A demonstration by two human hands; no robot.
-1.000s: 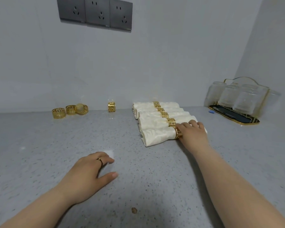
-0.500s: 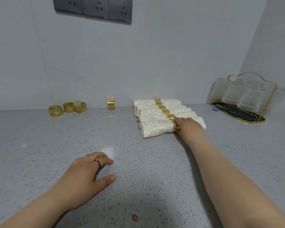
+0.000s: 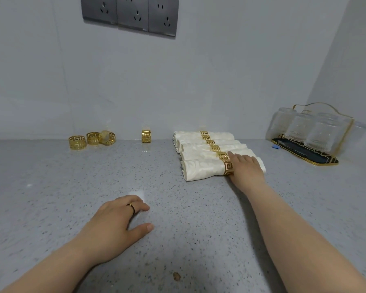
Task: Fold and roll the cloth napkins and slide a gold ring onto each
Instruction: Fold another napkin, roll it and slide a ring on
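Along the back edge of the worktop (image 3: 51, 208), toward its left corner, sat three spare gold rings (image 3: 92, 138) close together, the rightmost tipped against its neighbour. A single gold ring (image 3: 146, 136) stood alone further right along that edge. Near the front edge the left hand (image 3: 116, 225) rested palm-down on the bare surface, fingers loosely curled and holding nothing.

Right of the middle, five rolled napkins (image 3: 199, 144) lay side by side and touching, in a row running forward from the back edge. Each wore a gold band at about mid-length. The right hand (image 3: 246, 169) lay palm-down on the right half of the nearest napkin (image 3: 201, 170), its thumb side against that roll's ring (image 3: 228, 168). Its fingers looked fairly straight, pressing rather than gripping, with the tips reaching the next roll. In the back right corner stood a glass rack (image 3: 311, 134), well apart from the napkins.

The step in hand seemed to be settling the last ringed roll into the row, squaring it against its neighbour with the band in line. No loose cloth was in view, so this batch looked finished, though four rings were unused. The next move would call for lifting the right hand off gently, so the roll neither loosened nor shifted. Any further napkin would have to come from out of view.
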